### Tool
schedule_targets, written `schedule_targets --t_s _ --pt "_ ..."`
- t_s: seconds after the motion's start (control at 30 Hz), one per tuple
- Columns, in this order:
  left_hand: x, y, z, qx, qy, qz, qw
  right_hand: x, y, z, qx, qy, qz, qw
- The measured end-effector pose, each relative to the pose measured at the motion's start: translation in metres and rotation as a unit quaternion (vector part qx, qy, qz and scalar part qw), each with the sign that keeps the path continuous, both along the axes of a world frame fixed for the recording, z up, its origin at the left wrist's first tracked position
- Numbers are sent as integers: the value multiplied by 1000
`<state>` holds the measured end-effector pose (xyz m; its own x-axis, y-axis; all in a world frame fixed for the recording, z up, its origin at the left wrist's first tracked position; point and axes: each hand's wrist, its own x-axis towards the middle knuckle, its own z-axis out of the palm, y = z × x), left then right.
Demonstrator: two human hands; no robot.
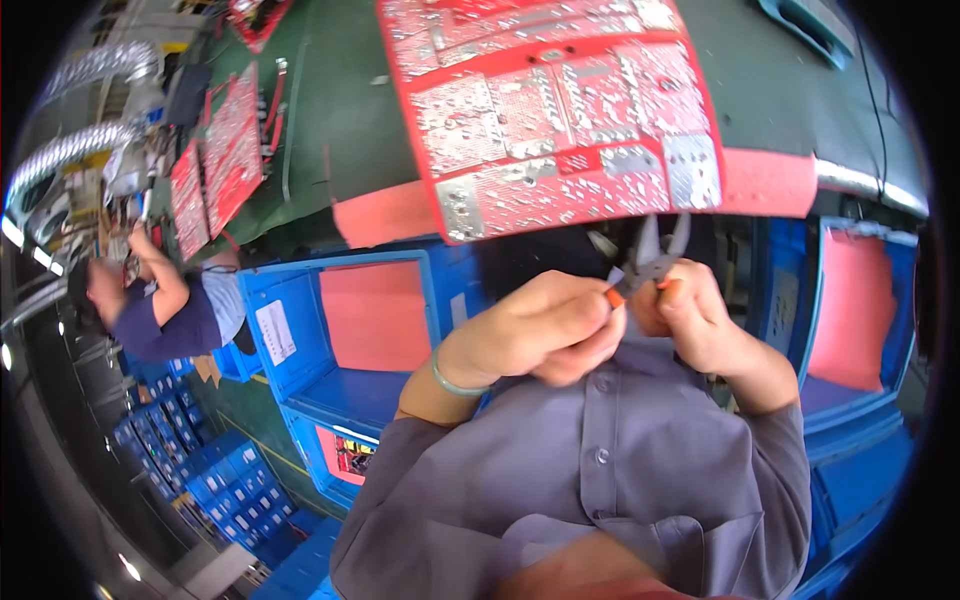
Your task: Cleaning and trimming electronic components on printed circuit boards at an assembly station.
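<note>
Pliers (655,266) stand in the head view just in front of the person's chest, their metal jaws pointing up and spread apart, near the close edge of a worktable (330,95). The right hand (702,315) has its fingers curled round an orange grip of this tool. The left hand (555,325), with a pale green bangle (455,377) at its wrist, has thumb and forefinger pinched together on an orange piece (614,297) just beside the pliers; whether that piece is their other handle I cannot tell. Beyond the hands, a red panel (530,185) with shiny silver sections lies on the green tabletop, apart from the fingers, and pink sheeting (770,183) shows under its near edge. Below the table edge, a blue bin (283,285) on the left and another blue bin (818,290) on the right each have a pink lining. Farther left, a co-worker (175,320) in a dark top is near more red panels (237,150), with silvery ducting (75,150) above and stacked blue boxes (235,480) below.
</note>
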<state>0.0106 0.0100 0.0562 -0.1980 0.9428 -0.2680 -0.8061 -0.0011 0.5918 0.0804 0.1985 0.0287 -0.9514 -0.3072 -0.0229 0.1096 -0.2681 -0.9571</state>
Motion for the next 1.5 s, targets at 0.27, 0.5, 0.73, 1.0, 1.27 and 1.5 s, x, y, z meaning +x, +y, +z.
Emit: schedule_targets --t_s 0.27,0.5,0.73,1.0,1.27,1.5 --pt "17 16 -4 -94 524 146 834 17 1 -10 80 31 -64 994" --pt "12 16 -5 165 -153 -155 962 12 -3 -11 -3 72 17 997" --pt "10 10 9 34 392 68 917 -31 5 -14 -166 142 157 963" --pt "3 22 0 -58 776 352 521 2 -20 -18 -276 100 86 952" --pt "-33 -8 18 -155 647 476 575 7 19 -2 -110 111 102 982" --pt "-141 -42 8 -201 310 337 866 34 59 23 155 42 -259 953"
